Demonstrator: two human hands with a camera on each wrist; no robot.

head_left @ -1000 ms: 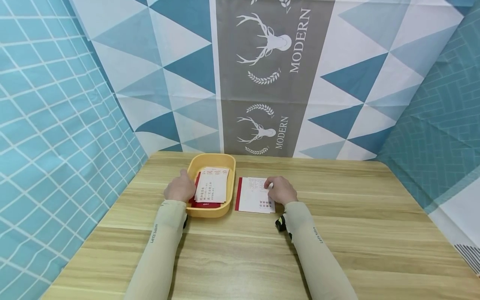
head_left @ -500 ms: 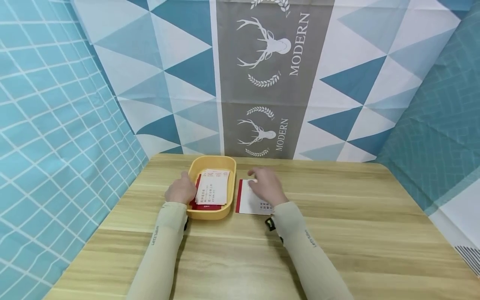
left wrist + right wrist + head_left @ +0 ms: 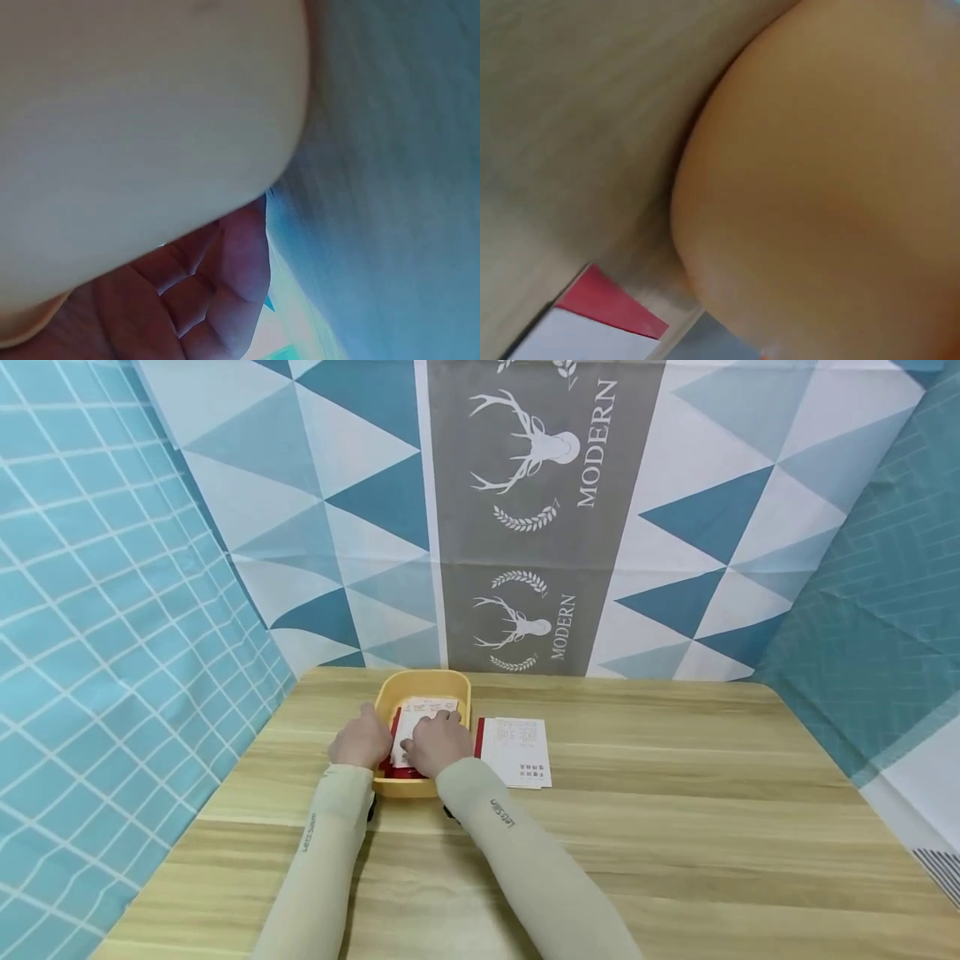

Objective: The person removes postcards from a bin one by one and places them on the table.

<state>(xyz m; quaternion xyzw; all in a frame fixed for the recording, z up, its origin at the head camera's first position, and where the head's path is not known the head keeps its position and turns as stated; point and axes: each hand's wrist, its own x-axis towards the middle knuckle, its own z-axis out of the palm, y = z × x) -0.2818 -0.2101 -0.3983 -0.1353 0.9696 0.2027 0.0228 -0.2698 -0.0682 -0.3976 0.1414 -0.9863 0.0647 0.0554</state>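
A yellow plastic basin [image 3: 422,788] stands at the table's far left part, holding several white printed cards [image 3: 408,717] and a red one [image 3: 396,772] under them. My left hand [image 3: 362,739] grips the basin's left side at the rim. In the left wrist view its curled fingers [image 3: 225,277] lie against the outer wall. My right hand [image 3: 438,743] reaches over the right rim, its thumb and fingers spread over the white cards inside and hiding part of them. To the right of the basin lies a small pile of white cards [image 3: 517,752] with a red edge showing.
The basin and card pile rest on a wooden table [image 3: 675,827]. Behind it hangs a patterned cloth backdrop [image 3: 525,527] with deer heads. A blue tiled sheet [image 3: 112,610] borders the left side. In the right wrist view the basin's wall fills most of the frame.
My right hand has left the card pile on the table and moved left into the basin, onto the cards there. My left hand stays on the basin's side.
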